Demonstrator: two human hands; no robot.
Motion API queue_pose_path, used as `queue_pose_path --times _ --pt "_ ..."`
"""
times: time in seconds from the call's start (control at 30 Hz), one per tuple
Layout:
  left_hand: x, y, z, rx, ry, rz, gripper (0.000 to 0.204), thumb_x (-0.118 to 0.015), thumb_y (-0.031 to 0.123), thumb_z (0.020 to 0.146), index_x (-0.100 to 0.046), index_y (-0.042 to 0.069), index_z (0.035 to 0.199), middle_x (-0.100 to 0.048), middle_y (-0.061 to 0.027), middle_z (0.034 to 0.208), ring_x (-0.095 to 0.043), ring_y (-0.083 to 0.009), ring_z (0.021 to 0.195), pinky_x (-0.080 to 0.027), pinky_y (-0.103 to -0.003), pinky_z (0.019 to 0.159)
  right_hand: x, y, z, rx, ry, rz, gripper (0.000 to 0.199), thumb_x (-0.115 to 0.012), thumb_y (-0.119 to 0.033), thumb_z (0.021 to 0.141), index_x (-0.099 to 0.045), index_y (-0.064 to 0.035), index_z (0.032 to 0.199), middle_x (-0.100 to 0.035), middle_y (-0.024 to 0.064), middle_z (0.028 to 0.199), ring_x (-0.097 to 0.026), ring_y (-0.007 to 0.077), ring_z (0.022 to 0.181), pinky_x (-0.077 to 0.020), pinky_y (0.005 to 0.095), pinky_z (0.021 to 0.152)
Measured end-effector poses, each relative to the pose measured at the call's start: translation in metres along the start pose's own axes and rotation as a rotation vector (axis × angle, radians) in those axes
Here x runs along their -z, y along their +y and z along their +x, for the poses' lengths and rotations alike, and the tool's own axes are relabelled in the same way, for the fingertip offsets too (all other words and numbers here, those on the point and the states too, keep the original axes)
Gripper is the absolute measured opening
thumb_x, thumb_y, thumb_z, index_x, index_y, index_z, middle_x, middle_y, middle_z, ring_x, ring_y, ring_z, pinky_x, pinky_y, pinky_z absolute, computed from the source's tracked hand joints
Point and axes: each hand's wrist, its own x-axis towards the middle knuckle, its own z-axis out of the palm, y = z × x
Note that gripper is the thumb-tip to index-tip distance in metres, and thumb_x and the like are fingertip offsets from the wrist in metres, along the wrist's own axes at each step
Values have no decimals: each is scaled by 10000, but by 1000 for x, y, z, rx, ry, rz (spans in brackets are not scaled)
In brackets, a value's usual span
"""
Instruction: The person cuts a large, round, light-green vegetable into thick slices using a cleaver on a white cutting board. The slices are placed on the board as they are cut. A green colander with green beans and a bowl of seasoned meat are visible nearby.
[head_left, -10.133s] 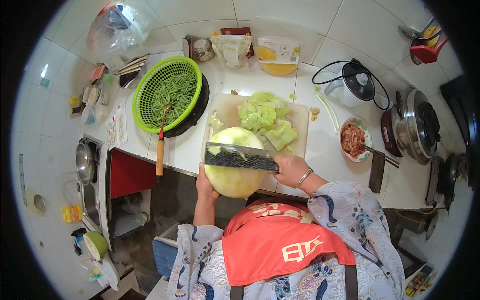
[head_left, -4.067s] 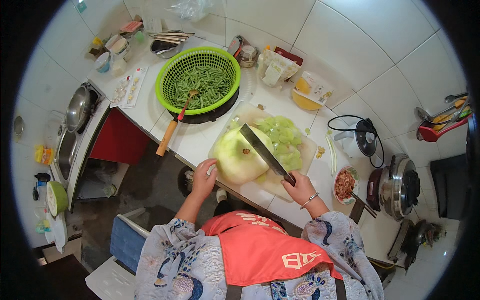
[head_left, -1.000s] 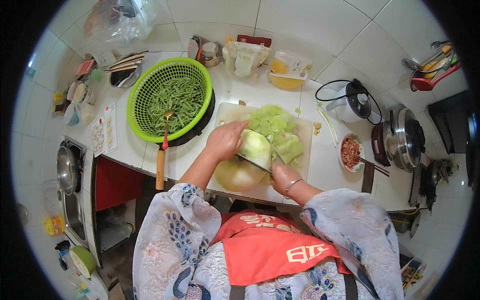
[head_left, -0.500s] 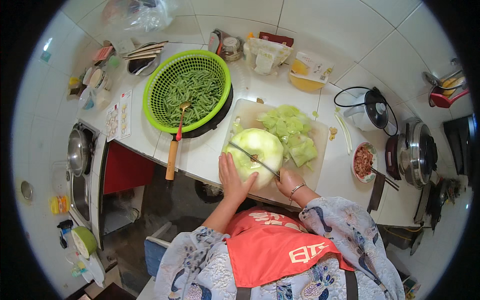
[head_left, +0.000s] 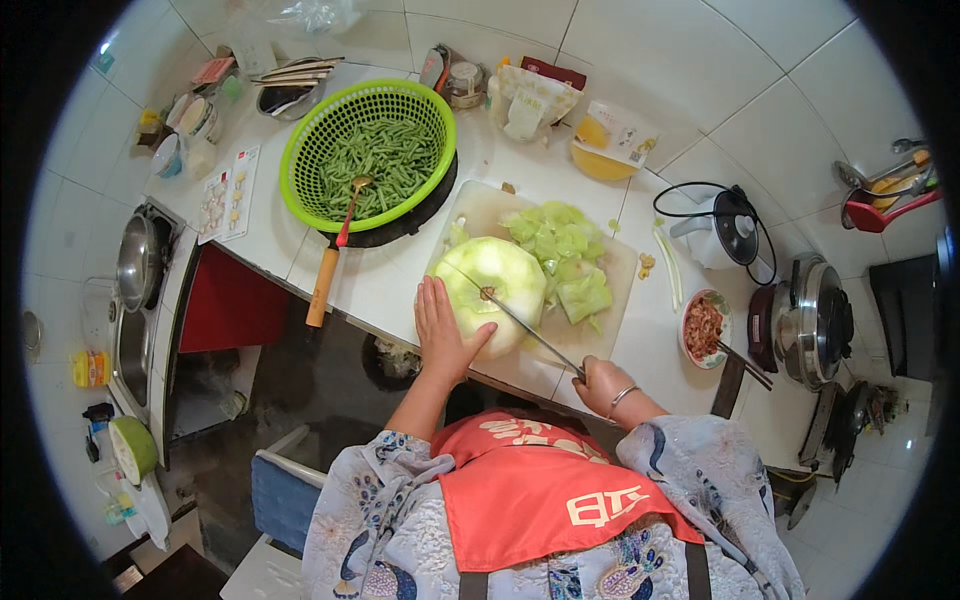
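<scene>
A big pale green cabbage (head_left: 505,262) sits stump up on a light cutting board (head_left: 610,330). My left hand (head_left: 445,335) rests against its near left side, fingers stretched and thumb spread. A knife (head_left: 535,336) lies slantwise across the top of the cabbage, its blade passing over the brownish stump. At the near right, my right hand (head_left: 600,385) is closed round the handle. Whether the blade has cut in, I cannot tell. Loose cabbage leaves (head_left: 555,240) are piled on the board to the right of the head.
A green colander (head_left: 290,190) of cut green beans stands at the left on a wooden-handled pan (head_left: 322,288), with a spoon (head_left: 350,215) on it. To the right are a bowl of meat (head_left: 707,325) with chopsticks, a white electric pot (head_left: 722,232) and a steel cooker (head_left: 815,320).
My right hand has drawn the knife back toward the near right, so more of the blade shows past the cabbage. My left hand stays against the cabbage. The whole view has shifted slightly.
</scene>
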Motion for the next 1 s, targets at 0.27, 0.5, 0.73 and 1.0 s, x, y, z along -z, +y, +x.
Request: queue_pose_path --times 0.27,0.5,0.73,1.0 --pt "-4 -23 -4 63 53 -221 912 -726 315 739 -219 -18 1421 -243 -250 1451 -241 -371 1351 -222 -434 1105 -38 37 46 79 82 33 253 -585 -266 829 -551 -15 846 -631 228 752 -617 407 711 -497 472 649" --pt "-20 -59 -14 412 47 -542 840 -706 350 782 -281 -52 1385 -338 -253 1382 -355 -368 1276 -308 -414 1053 -14 22 18 162 284 96 216 -616 -242 804 -567 -33 825 -612 224 706 -604 407 685 -485 481 619" --pt "-25 -60 -18 386 54 -541 815 -684 333 811 -268 -45 1401 -359 -229 1376 -408 -316 1254 -397 -398 989 -2 -46 51 147 306 77 186 -599 -196 792 -584 -18 842 -618 244 758 -608 412 713 -485 482 646" --pt "-29 -63 -23 363 75 -596 838 -713 356 775 -297 -55 1375 -379 -246 1349 -392 -346 1250 -350 -415 1020 5 -73 97 3 78 -94 211 -554 -90 787 -640 47 922 -630 288 929 -637 390 883 -508 434 769"
